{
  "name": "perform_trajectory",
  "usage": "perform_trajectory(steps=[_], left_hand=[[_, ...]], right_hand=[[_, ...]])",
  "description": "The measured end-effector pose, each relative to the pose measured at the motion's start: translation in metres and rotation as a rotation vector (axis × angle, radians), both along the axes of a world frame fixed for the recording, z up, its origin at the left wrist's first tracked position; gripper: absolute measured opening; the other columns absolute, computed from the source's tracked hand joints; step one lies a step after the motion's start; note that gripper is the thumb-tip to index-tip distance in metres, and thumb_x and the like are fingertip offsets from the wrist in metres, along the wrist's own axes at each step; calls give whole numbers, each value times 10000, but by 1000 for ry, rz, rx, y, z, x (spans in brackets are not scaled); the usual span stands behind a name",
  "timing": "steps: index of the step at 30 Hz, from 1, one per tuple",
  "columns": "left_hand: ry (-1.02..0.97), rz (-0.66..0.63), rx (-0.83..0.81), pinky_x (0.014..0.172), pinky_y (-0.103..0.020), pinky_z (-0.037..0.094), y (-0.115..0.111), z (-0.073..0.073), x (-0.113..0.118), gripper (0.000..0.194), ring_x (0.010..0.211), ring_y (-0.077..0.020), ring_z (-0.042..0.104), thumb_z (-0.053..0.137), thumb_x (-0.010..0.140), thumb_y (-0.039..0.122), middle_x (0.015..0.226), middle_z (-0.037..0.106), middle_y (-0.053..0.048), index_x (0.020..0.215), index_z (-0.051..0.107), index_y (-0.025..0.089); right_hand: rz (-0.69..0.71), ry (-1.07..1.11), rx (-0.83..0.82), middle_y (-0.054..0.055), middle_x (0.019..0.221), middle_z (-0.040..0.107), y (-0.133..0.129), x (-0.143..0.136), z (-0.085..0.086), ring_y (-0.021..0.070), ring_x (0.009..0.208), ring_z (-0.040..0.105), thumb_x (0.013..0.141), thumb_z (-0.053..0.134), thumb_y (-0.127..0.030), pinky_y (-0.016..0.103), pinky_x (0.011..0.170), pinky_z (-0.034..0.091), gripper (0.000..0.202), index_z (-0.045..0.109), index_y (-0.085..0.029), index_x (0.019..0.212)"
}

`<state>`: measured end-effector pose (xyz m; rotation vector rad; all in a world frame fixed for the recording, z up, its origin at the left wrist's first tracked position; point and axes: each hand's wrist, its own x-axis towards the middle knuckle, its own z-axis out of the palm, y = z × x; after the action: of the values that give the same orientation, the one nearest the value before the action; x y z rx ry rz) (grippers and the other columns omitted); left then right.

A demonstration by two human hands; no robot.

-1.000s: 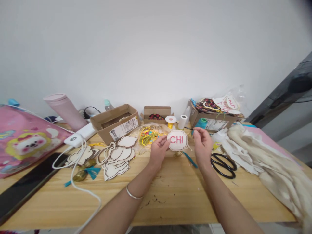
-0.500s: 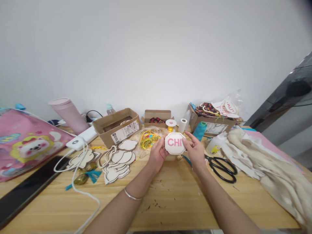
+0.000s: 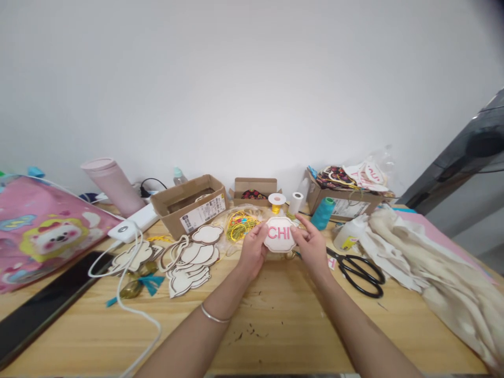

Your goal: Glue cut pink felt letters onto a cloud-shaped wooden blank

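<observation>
A white scalloped patch (image 3: pixel 280 241) with pink letters "CHI" is held up above the wooden table. My left hand (image 3: pixel 254 250) pinches its left edge, and my right hand (image 3: pixel 311 245) grips its right edge, with the index finger raised. Black-handled scissors (image 3: pixel 361 273) lie to the right of my right hand, next to a small piece with pink lettering (image 3: pixel 331 262). Behind the patch are a yellow thread spool (image 3: pixel 276 201), a white spool (image 3: pixel 295 202) and a teal thread cone (image 3: pixel 323 213). Tangled yellow and green cords (image 3: pixel 241 226) lie behind my left hand.
Cloud-shaped pieces (image 3: pixel 192 262) lie left of my hands, before an open cardboard box (image 3: pixel 189 205). A filled box (image 3: pixel 342 202), glue bottle (image 3: pixel 349 233) and cream cloth (image 3: pixel 417 252) are at the right. A white cable (image 3: pixel 137 310) crosses the left side near a black device (image 3: pixel 47 299).
Both hands have shifted the patch slightly left and down. A small piece with pink lettering now shows beside my right wrist.
</observation>
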<state>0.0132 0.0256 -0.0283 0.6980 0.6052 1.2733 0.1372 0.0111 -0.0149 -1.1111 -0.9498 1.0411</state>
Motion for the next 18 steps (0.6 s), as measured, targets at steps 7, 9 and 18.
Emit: perform_trajectory(steps=[7, 9, 18], left_hand=[[77, -18, -10, 688, -256, 526, -2, -1, -1, 323, 710, -149, 651, 720, 650, 276, 813, 707, -64, 920, 647, 116], [80, 4, -19, 667, -238, 526, -2, -1, -1, 298, 682, -133, 643, 719, 651, 262, 794, 707, -58, 899, 653, 112], [121, 6, -23, 685, -276, 527, -4, 0, 0, 371, 681, -157, 650, 739, 618, 299, 797, 708, -70, 922, 655, 103]], right_hand=[[14, 71, -76, -4, 596, 663, 1, -1, 3, 133, 523, 585, 547, 714, -398, 249, 498, 482, 820, 440, -84, 1253], [23, 51, -74, -6, 628, 670, 1, -1, 3, 132, 548, 588, 525, 734, -349, 257, 522, 490, 841, 427, -93, 1265], [39, -12, -33, -108, 455, 468, 6, 5, -6, 77, 446, 464, 586, 692, -390, 218, 475, 425, 832, 397, -69, 1295]])
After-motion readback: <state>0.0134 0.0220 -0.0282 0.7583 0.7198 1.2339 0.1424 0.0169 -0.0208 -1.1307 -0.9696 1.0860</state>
